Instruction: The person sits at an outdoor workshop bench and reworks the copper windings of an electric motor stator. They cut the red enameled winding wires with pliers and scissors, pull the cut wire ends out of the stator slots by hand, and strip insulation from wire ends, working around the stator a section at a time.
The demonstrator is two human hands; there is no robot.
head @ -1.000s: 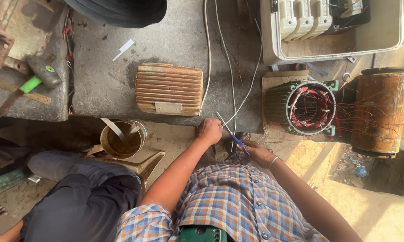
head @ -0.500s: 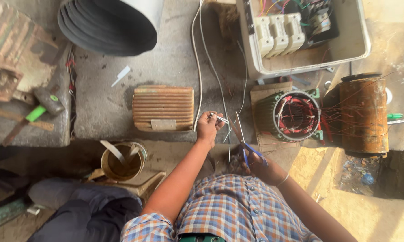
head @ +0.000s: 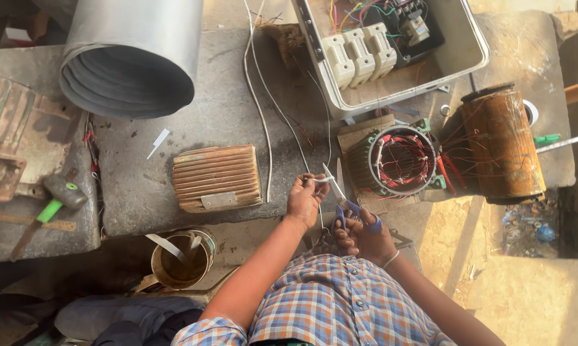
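Observation:
My left hand [head: 305, 200] pinches a thin white wire sleeve [head: 320, 180] just in front of my chest. My right hand [head: 364, 237] grips blue-handled scissors [head: 341, 197], whose blades point up toward the sleeve, right beside my left fingers. A motor stator [head: 401, 160] with red and white windings lies a little to the right of both hands. Long white wires [head: 263, 102] run across the concrete slab [head: 212, 122] toward my left hand.
An open white electrical box [head: 391, 51] with breakers sits at the top. A rusty cylinder [head: 502, 142] lies right, a ribbed metal block [head: 217, 177] left of centre, a grey duct pipe [head: 132, 57] upper left, a green-handled hammer [head: 49, 208] far left, a varnish tin [head: 180, 259] below.
The camera view has shifted down and right. My left hand has risen with the sleeve, and the scissors in my right hand have come up beside it.

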